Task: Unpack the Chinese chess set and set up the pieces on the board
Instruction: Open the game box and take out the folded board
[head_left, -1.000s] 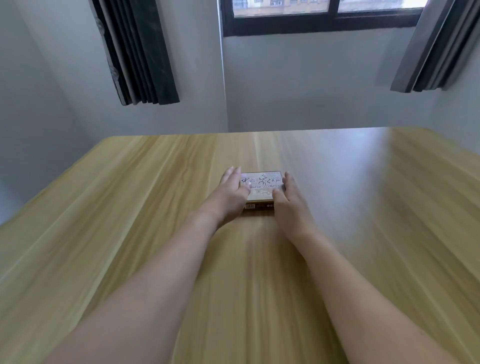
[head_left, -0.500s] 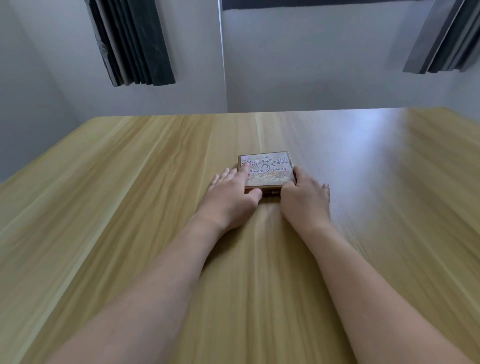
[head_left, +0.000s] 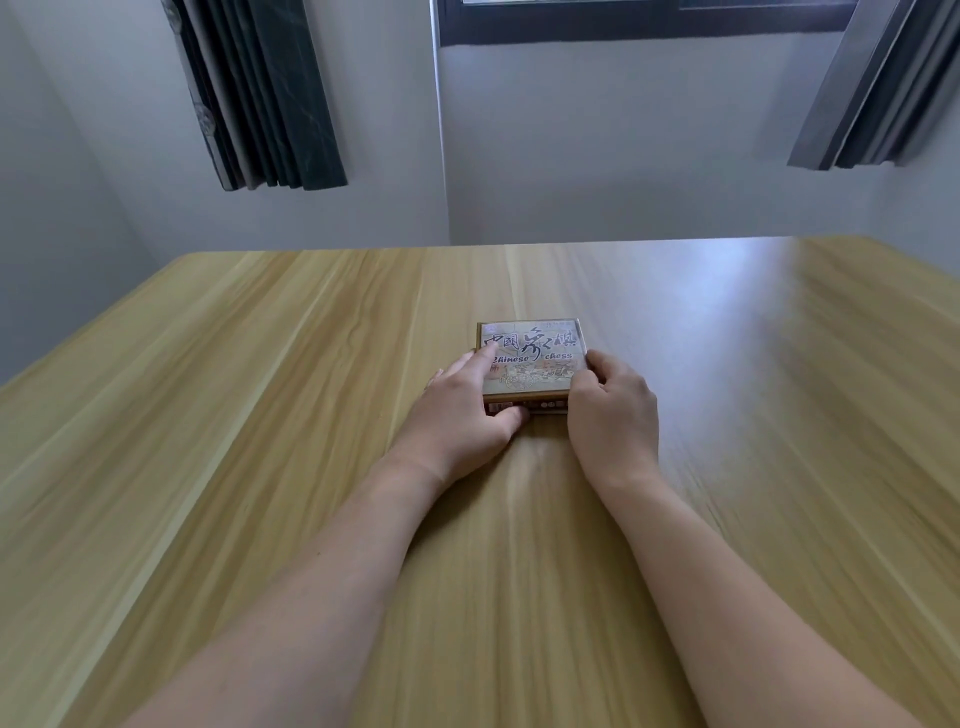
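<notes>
A small flat Chinese chess box (head_left: 540, 353), with printed characters and the words "Chinese chess" on its lid, lies shut on the wooden table (head_left: 260, 415) in the middle of the view. My left hand (head_left: 467, 410) holds its near left corner, index finger on the lid and thumb against the front side. My right hand (head_left: 613, 410) grips the near right corner, with curled fingers at the right edge. No board or pieces are in sight.
The light wooden table stretches wide on all sides of the box. Behind its far edge stands a grey wall with a window and dark curtains (head_left: 260, 93) at left and right.
The view has tilted up a little. My left index finger has slid further onto the lid, and my right fingers have curled round the box's right edge.
</notes>
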